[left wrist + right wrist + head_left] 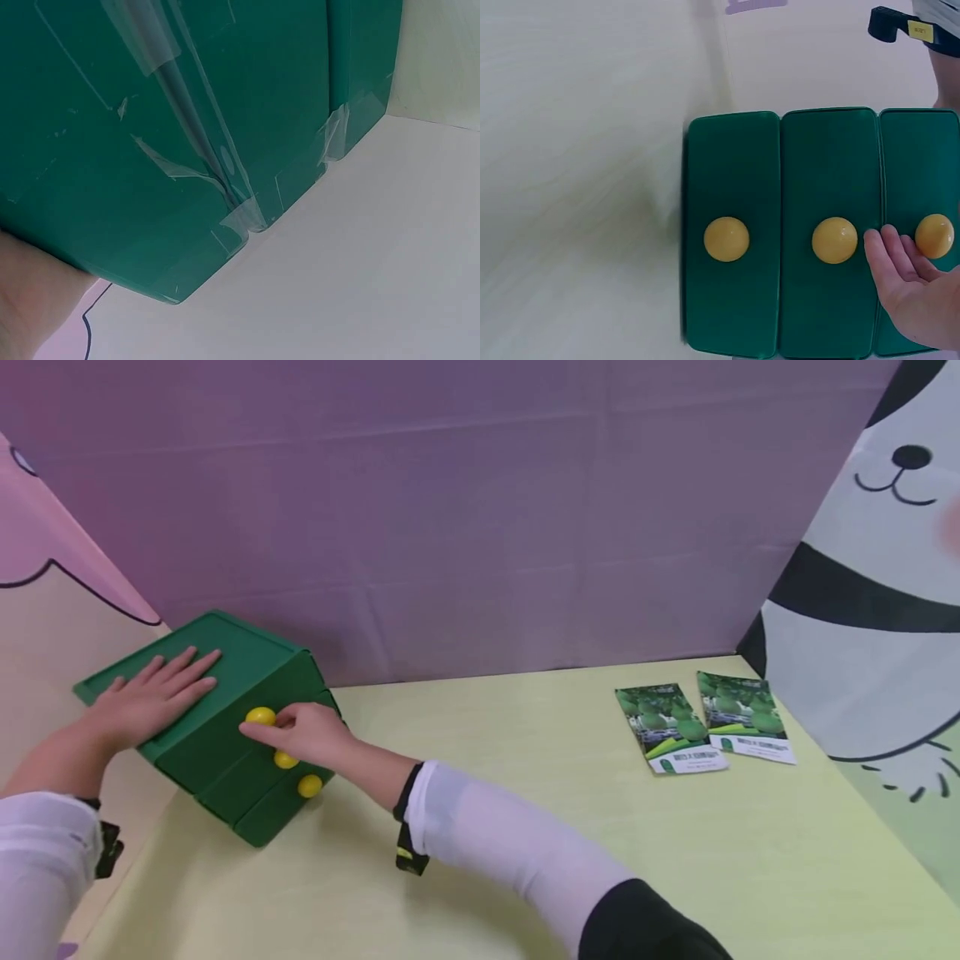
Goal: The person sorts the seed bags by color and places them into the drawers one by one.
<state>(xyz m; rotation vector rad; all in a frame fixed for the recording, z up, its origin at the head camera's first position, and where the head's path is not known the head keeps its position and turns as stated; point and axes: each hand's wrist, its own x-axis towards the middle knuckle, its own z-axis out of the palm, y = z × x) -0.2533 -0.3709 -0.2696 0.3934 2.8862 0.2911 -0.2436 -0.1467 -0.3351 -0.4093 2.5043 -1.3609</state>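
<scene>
Green drawer box [243, 656], one, with three drawer fronts and three round yellow knobs; stands at the left end of the pale table [487, 718], between the two hands.
Left hand [161, 689]: laid flat on the box's top, fingers straight and spread.
Right hand [315, 735]: at the box's front, thumb and fingers about the top knob [260, 716]; whether they pinch it, cannot tell. Middle knob [835, 240]: just below the fingers. Bottom knob [727, 238]: lower, apart from the hand.
Printed cards [671, 731], two, side by side: table's far right, well apart from both hands.
</scene>
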